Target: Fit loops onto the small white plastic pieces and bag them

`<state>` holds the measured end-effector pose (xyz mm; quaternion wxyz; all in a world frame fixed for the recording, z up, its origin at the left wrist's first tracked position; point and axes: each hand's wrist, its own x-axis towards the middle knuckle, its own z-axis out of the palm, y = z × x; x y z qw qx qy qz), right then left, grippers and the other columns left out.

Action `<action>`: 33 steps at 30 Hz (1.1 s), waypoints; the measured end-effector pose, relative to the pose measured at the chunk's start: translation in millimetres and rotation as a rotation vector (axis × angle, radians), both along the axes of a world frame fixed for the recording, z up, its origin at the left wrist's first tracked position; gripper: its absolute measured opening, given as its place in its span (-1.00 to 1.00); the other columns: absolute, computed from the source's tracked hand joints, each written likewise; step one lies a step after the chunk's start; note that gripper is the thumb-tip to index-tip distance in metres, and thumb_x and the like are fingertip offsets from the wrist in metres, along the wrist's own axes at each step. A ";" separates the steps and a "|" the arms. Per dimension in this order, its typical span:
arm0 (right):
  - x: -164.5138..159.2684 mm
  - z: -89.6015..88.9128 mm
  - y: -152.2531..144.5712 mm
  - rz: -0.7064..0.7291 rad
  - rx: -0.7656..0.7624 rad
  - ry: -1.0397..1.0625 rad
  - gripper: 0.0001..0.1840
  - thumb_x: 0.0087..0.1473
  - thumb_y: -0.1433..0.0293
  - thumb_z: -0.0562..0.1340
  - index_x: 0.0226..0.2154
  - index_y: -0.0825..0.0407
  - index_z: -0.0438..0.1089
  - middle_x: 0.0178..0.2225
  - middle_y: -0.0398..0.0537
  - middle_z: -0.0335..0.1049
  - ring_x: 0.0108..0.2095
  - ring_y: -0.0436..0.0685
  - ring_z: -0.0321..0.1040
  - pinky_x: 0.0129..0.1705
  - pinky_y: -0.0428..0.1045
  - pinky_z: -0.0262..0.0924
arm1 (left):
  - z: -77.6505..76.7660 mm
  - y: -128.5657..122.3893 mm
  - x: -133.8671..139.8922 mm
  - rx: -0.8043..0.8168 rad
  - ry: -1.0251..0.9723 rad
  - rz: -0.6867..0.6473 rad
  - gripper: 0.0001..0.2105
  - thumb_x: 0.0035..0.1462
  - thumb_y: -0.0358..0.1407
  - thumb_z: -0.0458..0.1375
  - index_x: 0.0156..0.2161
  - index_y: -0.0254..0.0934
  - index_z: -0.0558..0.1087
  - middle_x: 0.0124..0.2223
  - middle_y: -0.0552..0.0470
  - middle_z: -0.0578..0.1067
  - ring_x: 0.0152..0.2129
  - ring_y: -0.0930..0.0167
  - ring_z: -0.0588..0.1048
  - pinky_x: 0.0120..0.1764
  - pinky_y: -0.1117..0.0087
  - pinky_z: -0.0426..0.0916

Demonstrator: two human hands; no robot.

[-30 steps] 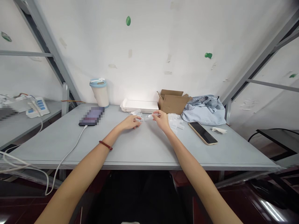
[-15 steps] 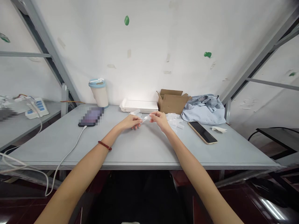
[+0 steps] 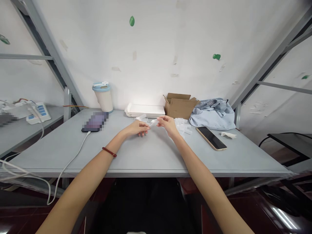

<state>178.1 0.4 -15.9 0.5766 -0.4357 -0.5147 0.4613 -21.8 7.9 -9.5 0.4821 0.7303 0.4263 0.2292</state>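
Between both hands, just above the grey table [image 3: 151, 152], is a small white translucent plastic piece [image 3: 153, 123], slim and tube-like; its exact kind is too small to tell. My left hand [image 3: 136, 128] pinches its left end with thumb and fingertips. At the other end, my right hand [image 3: 168, 124] has thumb and forefinger closed on it. Similar clear plastic pieces [image 3: 184, 126] lie in a loose heap just right of my right hand. A few more white plastic pieces [image 3: 141, 117] lie behind my left hand, partly hidden by it.
Along the wall stand a cup with a blue lid [image 3: 103, 97], a white stack [image 3: 146, 110], an opened cardboard box [image 3: 181, 107] and a bundle of light blue cloth [image 3: 213, 115]. A phone [image 3: 211, 138] and crumpled tissue [image 3: 228, 135] lie right; a phone on a cable [image 3: 95, 121] lies left.
My right hand has risen very slightly, and the plastic piece between the hands has shifted a little with it. Everything else on the table stays put.
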 end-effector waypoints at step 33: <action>-2.0 0.4 -1.0 0.047 -0.030 0.007 -0.61 -0.30 0.20 0.46 -0.47 0.10 0.41 -0.59 -0.18 0.37 -0.57 0.01 0.38 -0.39 0.00 0.35 | -6.4 11.7 -3.2 -0.067 -0.316 0.300 -0.70 -0.34 -0.23 0.43 -0.43 -0.33 0.54 -0.46 -0.02 0.53 -0.48 0.39 0.47 -0.32 0.30 0.38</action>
